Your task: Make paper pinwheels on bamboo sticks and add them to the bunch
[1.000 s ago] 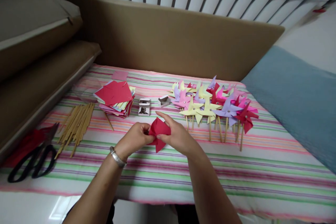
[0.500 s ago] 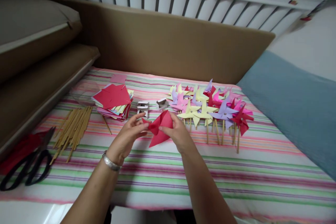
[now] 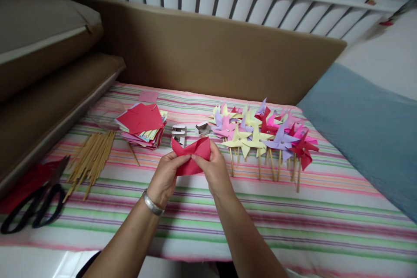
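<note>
Both my hands hold a red folded paper piece (image 3: 190, 156) just above the striped cloth (image 3: 293, 217). My left hand (image 3: 167, 174), with a silver bracelet on its wrist, pinches the paper's left side. My right hand (image 3: 213, 169) pinches its right side, fingers closed on the folds. Behind the hands lie a stack of coloured paper squares (image 3: 141, 124) with a red one on top, and small white boxes (image 3: 179, 134). To the right lies a heap of finished pinwheels (image 3: 263, 132) on wooden sticks.
A bundle of wooden sticks (image 3: 93, 156) lies at the left, with black scissors (image 3: 31, 208) and red scraps (image 3: 22, 182) nearer the edge. Brown cushions (image 3: 208, 52) stand behind, a blue pillow (image 3: 365, 126) at the right.
The red paper has been turned and folded flatter between my hands. My left hand has closed onto it again after opening briefly.
</note>
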### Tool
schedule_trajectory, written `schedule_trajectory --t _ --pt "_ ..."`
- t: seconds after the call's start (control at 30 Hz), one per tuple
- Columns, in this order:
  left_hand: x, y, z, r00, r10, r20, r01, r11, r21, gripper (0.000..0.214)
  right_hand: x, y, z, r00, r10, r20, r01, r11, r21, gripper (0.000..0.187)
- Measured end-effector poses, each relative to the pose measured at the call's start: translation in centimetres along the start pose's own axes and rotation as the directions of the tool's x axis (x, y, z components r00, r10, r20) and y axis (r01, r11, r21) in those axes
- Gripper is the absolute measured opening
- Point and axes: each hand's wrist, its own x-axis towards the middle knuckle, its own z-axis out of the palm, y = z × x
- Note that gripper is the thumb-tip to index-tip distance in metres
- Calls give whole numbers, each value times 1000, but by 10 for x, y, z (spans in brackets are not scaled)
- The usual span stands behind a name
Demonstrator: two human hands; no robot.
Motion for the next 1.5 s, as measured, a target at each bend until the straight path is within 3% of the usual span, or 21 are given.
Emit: schedule_trajectory --t 0.13,0.23,0.3,0.37,0.43,0.53,0.77,1.03,1.27,1.5 --pt "3 8 -8 999 15 -40 -15 1000 8 19 -2 -5 -3 999 34 -5 -34 999 6 56" --pt "6 19 -18 995 49 -88 -50 999 -5 16 -6 -14 -10 977 -205 -54 188 956 -225 43" --pt "6 27 -23 990 77 -119 -81 996 -28 15 -9 -19 -14 909 -415 43 400 836 -377 32" --pt "4 34 -26 985 102 -140 -109 993 -46 14 -12 -23 -14 827 -515 225 557 697 -452 30" --pt "3 39 -27 982 119 -150 -128 990 -53 14 -15 -23 -11 775 -508 376 632 613 -474 34" --pt "2 42 -28 979 126 -158 -136 989 -55 15 -17 -20 -6 745 -463 480 665 564 -490 36" --pt "3 41 -26 978 111 -177 -115 993 -16 18 -12 -15 -8 752 -484 448 659 563 -499 13" --pt "2 24 -19 993 78 -93 -69 992 104 21 -10 -20 -11 825 -431 366 564 664 -490 9" --pt "-2 15 -10 999 45 -22 -40 978 203 19 -8 -19 -10 883 -387 264 468 697 -544 6" --pt "-1 18 -15 1000 -14 26 7 968 250 25 -8 -18 -10 899 -354 257 437 697 -569 5"
